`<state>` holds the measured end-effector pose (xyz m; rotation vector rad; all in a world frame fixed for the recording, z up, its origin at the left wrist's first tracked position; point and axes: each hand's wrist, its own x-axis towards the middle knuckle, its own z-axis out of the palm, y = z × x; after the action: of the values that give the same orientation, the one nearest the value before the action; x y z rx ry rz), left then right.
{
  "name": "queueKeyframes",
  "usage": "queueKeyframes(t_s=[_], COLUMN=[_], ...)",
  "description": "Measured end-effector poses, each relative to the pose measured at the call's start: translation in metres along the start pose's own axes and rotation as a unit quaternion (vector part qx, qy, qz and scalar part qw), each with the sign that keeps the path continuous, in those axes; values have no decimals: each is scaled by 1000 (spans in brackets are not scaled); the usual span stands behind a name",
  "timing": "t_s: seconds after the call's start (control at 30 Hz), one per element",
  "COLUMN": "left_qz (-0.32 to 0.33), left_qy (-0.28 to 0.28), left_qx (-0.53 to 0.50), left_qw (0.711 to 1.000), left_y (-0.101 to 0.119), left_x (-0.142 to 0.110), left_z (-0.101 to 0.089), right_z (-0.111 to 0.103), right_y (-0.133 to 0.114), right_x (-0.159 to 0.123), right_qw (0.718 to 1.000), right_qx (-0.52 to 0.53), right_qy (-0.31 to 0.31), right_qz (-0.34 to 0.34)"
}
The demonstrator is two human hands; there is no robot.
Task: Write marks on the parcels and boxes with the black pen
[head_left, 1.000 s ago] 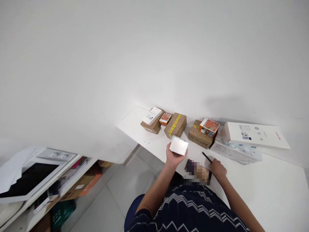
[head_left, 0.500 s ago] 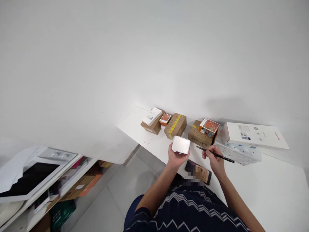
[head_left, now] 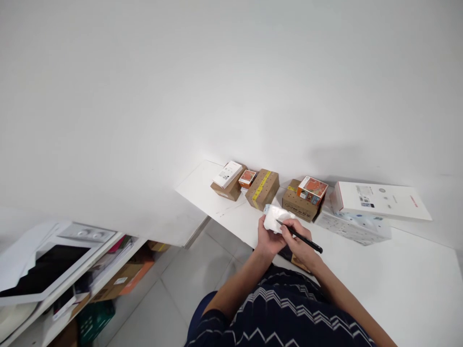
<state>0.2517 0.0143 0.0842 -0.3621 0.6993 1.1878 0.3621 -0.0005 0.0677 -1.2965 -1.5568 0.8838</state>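
My left hand (head_left: pixel 269 241) is wrapped round a small white package (head_left: pixel 274 216) and holds it up over the front edge of the white table (head_left: pixel 408 270). In my right hand (head_left: pixel 298 238) is a black pen (head_left: pixel 306 239), gripped like a writing tool. Its tip lies at the face of the white package; whether it touches cannot be made out. Below my right hand a phone (head_left: pixel 301 264) lies on the table, mostly covered by my hands and wrist.
Along the wall stand brown cartons (head_left: pixel 263 189), a second carton (head_left: pixel 298 205) bearing an orange box (head_left: pixel 313 189), and a flat white box (head_left: pixel 383 200) on a patterned package (head_left: pixel 356 227). A shelf (head_left: pixel 108 250) with a white appliance (head_left: pixel 54 260) is at the lower left.
My right hand has moved left with the pen, bringing its tip from beside the white package onto its face. The white package has shifted slightly right and tilted. My hands now cover most of the phone.
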Motion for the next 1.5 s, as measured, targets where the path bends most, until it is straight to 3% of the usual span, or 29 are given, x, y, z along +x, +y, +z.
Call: queueKeyframes(t_s=[0.8,1.0,1.1,1.23,1.4,1.5], left_qz=[7,-2,-2,33,47,41], left_qy=[-9,-37,-21,42,59,65], left_qx=[6,11,19,-6,-37,-49], left_qw=[1000,999,1000,999,996,996], left_y=[-3,-2,2,9,15,16], left_x=[0,2,3,5,8,10], left_z=[1,-1,-2,-4,-8,-11], right_z=[-4,0,-2,-7,-9,-8], right_y=[-2,7,17,61,134,165], right_x=[3,-1,0,5,-4,-15], right_qw=[1000,990,957,859,802,784], right_qx=[14,116,251,400,380,360], right_qy=[3,67,113,145,129,108], right_qz=[-6,37,90,287,443,495])
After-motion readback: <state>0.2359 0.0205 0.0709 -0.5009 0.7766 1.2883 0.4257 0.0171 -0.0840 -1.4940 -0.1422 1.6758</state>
